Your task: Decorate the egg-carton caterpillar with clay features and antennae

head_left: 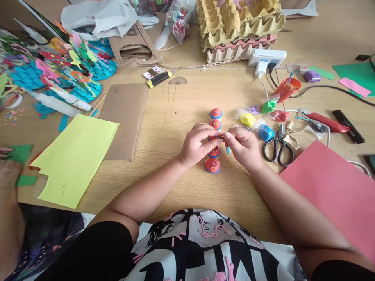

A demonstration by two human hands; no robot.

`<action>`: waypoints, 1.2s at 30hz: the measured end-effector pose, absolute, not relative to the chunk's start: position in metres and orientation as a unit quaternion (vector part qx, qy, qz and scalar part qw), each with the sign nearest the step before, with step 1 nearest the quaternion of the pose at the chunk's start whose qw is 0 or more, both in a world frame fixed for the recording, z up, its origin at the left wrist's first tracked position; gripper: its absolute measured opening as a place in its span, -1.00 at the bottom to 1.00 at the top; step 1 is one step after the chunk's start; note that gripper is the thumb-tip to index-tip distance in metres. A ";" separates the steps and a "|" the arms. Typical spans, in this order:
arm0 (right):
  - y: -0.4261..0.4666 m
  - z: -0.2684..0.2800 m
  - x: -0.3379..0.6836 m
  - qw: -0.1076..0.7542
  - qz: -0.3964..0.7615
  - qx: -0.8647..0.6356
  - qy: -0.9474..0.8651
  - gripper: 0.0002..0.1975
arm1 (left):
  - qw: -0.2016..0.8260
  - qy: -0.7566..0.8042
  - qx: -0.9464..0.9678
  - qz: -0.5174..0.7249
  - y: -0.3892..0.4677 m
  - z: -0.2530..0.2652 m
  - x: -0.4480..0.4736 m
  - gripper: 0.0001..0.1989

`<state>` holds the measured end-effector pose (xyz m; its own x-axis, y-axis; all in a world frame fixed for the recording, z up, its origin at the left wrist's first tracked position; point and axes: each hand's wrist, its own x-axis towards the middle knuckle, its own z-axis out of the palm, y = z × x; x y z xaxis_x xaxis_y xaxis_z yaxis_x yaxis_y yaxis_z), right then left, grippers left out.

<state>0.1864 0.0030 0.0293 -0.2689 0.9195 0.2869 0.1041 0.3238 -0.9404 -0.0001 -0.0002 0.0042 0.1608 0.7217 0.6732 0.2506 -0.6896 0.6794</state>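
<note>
My left hand (197,144) and my right hand (243,146) meet over the middle of the table, thumbs and fingertips pinched together. Something small and dark sits between the fingertips, too little of it showing to name. A short blue tip (227,150) sticks out below my right fingers; I cannot tell if it is held or lies on the table. Beneath the hands runs a column of several small red domed figures with yellow faces and blue rims, among them a far one (216,113) and a near one (212,166). My fingers partly cover the middle ones.
Right of my hands lie bagged clay in yellow (247,119) and blue (266,132), black-handled scissors (281,146) and red paper (334,195). Yellow paper (77,156) and cardboard (124,121) lie left. Egg trays (240,27) stand behind. Another person's hand (8,168) is at far left.
</note>
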 end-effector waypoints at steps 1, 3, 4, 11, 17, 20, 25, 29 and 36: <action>0.003 0.029 0.187 0.464 0.439 -0.385 -0.666 -0.43 | 0.212 0.331 0.731 0.558 0.000 0.005 0.000 -0.93; 0.005 0.027 0.188 0.465 0.448 -0.385 -0.659 -0.40 | 0.215 0.331 0.729 0.560 0.000 0.005 0.000 -0.94; 0.006 0.026 0.189 0.468 0.455 -0.382 -0.654 -0.38 | 0.217 0.332 0.726 0.562 0.000 0.005 0.000 -0.94; 0.006 0.032 0.187 0.438 0.511 -0.352 -0.651 -0.51 | 0.211 0.334 0.721 0.569 0.004 0.004 -0.001 -0.95; 0.006 0.034 0.187 0.435 0.515 -0.357 -0.647 -0.50 | 0.193 0.352 0.740 0.540 0.003 0.005 -0.004 -0.86; 0.007 0.034 0.186 0.436 0.515 -0.365 -0.641 -0.48 | 0.188 0.375 0.747 0.516 0.001 0.006 -0.005 -0.77; 0.009 0.033 0.188 0.423 0.485 -0.373 -0.668 -0.44 | 0.189 0.362 0.760 0.507 0.001 0.005 -0.006 -0.73; 0.010 0.029 0.192 0.415 0.473 -0.384 -0.675 -0.37 | 0.169 0.369 0.761 0.506 0.003 0.005 -0.007 -0.83; 0.012 0.021 0.193 0.444 0.481 -0.400 -0.642 -0.34 | 0.170 0.374 0.741 0.531 0.001 0.009 -0.006 -0.88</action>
<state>0.1934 0.0116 0.0213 -0.2863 0.9401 0.1851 0.0860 0.2177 -0.9722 -0.0064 0.0011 0.0089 0.1554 0.7347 0.6604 0.3735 -0.6626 0.6492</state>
